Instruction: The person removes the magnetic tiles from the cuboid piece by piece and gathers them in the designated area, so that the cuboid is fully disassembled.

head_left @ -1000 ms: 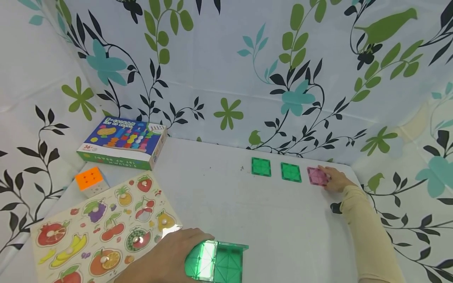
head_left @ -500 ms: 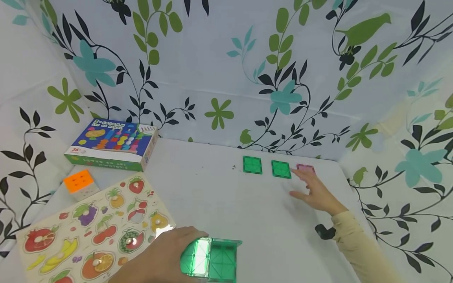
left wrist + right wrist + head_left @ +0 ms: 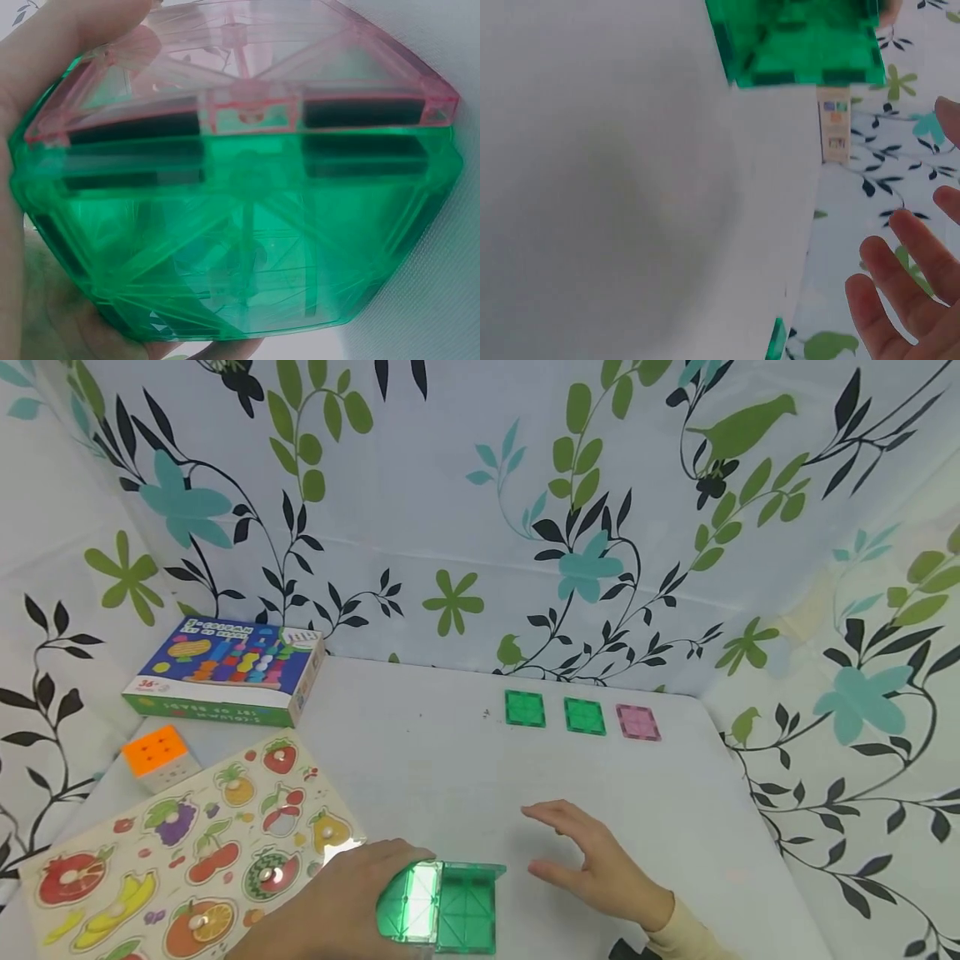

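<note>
My left hand (image 3: 341, 902) grips a box-like build of translucent magnetic tiles (image 3: 467, 910) at the table's near edge, thumb and fingers on either side. In the head view it looks green. The left wrist view shows a pink tile (image 3: 255, 52) along the top of a green tile (image 3: 247, 255). To its right, my right hand (image 3: 600, 864) hovers with fingers spread and nothing in them, apart from the build. Farther back lie two green square tiles, the left one (image 3: 525, 708) and the middle one (image 3: 585, 717), and a pink square tile (image 3: 638, 722) in a row.
A fruit puzzle board (image 3: 191, 852) covers the left side of the table, partly behind my left forearm. Beyond it stand an orange-topped puzzle cube (image 3: 161, 756) and a blue-and-green bead game box (image 3: 225, 670). Patterned cloth (image 3: 450, 510) hangs behind the white table (image 3: 420, 760).
My right hand has let go of the pink tile at the back right and come toward me, beside the build. That tile stays in the row. My left hand keeps its grip.
</note>
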